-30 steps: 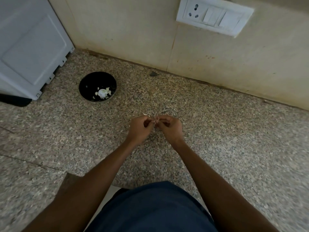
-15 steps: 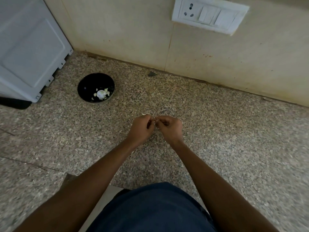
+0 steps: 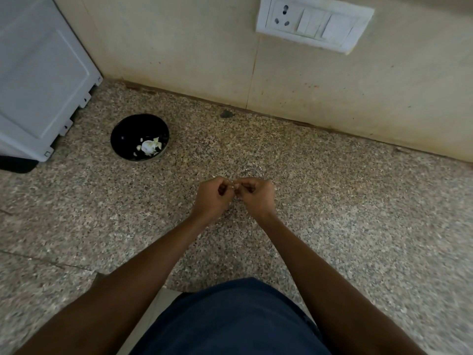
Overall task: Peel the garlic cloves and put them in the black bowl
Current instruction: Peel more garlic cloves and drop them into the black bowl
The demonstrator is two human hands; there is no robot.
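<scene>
My left hand [image 3: 213,198] and my right hand [image 3: 257,197] meet fingertip to fingertip above the speckled granite counter [image 3: 345,213]. Between them they pinch a small garlic clove [image 3: 233,186], mostly hidden by the curled fingers. The black bowl [image 3: 139,137] stands to the far left of my hands, well apart from them. Pale garlic pieces [image 3: 149,146] lie inside it, toward its right side.
A white appliance [image 3: 38,80] stands at the far left, close to the bowl. The beige wall [image 3: 281,80] with a white switch and socket plate [image 3: 313,23] closes off the back. The counter's front edge lies near my dark blue clothing [image 3: 230,321].
Both hands stay together, working the clove with small finger movements. The view has shifted slightly; the bowl has not moved.
</scene>
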